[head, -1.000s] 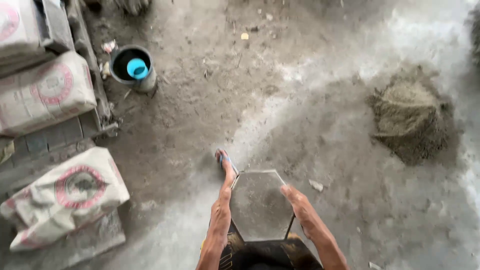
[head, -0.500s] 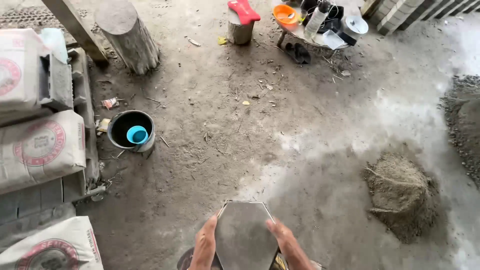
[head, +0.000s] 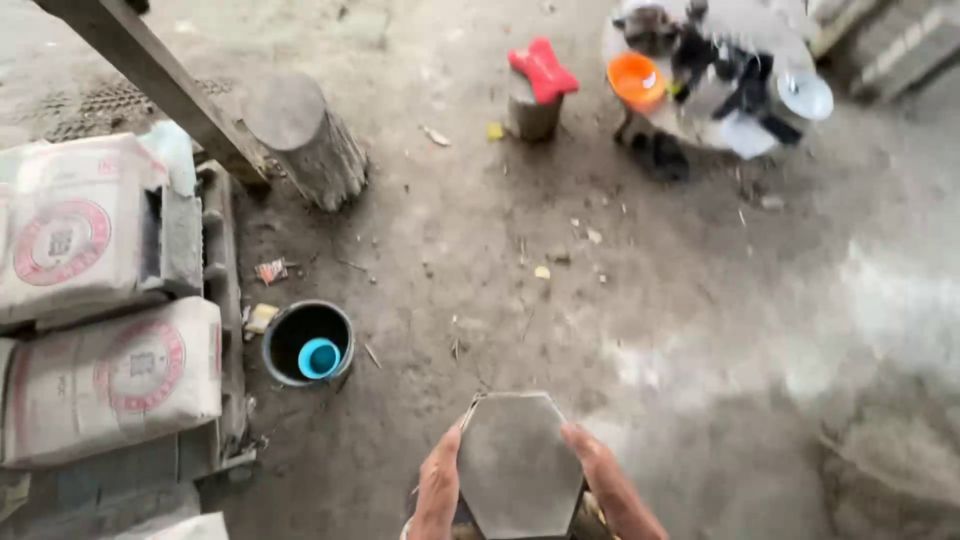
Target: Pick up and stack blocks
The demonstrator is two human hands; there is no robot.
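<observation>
A: Hands?
B: Left hand (head: 438,490) and right hand (head: 608,488) each have a grip closed on opposite sides of a grey hexagonal block (head: 518,464), held flat at the bottom centre, above the dirt floor (head: 620,300).
A: Around it?
B: Black bucket (head: 307,342) with a blue cup (head: 320,358) inside, to the left. Cement bags (head: 105,375) stacked far left. Tree stump (head: 305,138) further up. Red mould (head: 543,70) on a can, orange bowl (head: 636,80) beside it.

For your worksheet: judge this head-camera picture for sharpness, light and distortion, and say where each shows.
Head view: soft motion blur overall, so the cluttered stand at top right smears; even daylight with a pale washed patch on the floor; wide-lens bending of the wooden beam; the hexagonal block, held between left hand and right hand, is sharpest.
</observation>
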